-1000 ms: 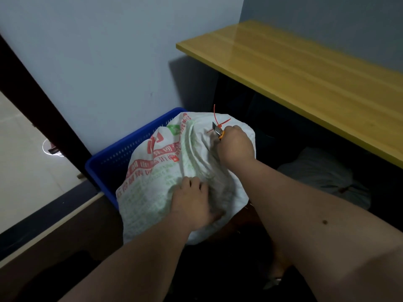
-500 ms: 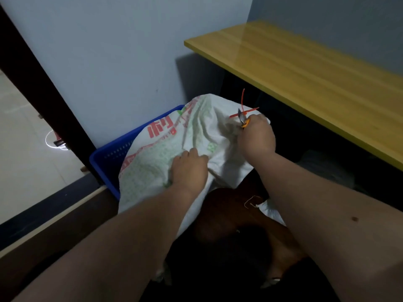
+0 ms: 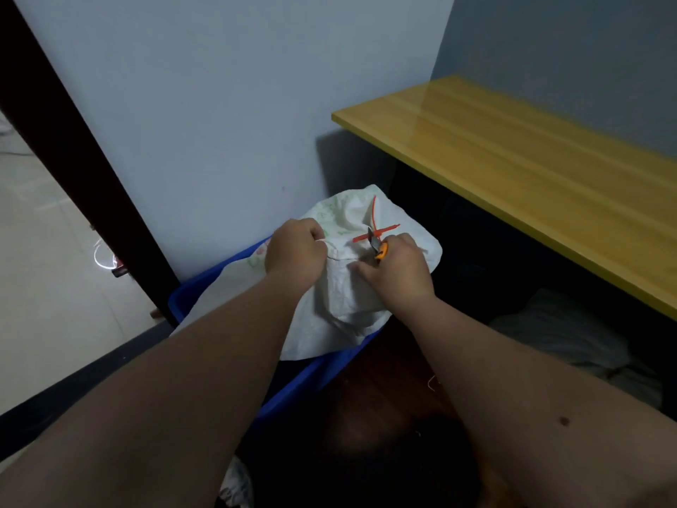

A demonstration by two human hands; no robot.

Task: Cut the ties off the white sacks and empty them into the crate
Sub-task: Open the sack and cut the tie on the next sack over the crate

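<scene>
Crouched by the wall, a person works on a white sack (image 3: pixel 351 298) that lies over the top of a blue crate (image 3: pixel 311 375), its bunched end raised toward the corner of the room. Fingers of the left hand (image 3: pixel 295 256) are curled tight round a fold of the sack's cloth, knuckles up. The right hand (image 3: pixel 397 271) grips a small cutter (image 3: pixel 377 247) with an orange handle, its grey blade end set against a red tie (image 3: pixel 375 229) at the sack's neck, while one finger of that hand stretches flat along the cloth (the rest of its fingers are hidden under the hand, and how they lie cannot be told). Two loose ends of the tie stick up and out from the neck. Both bare forearms reach in from below. A yellow wooden tabletop (image 3: pixel 531 170) stands to the right, and another pale sack (image 3: pixel 571 339) lies in the shadow beneath it, well apart from the crate.
</scene>
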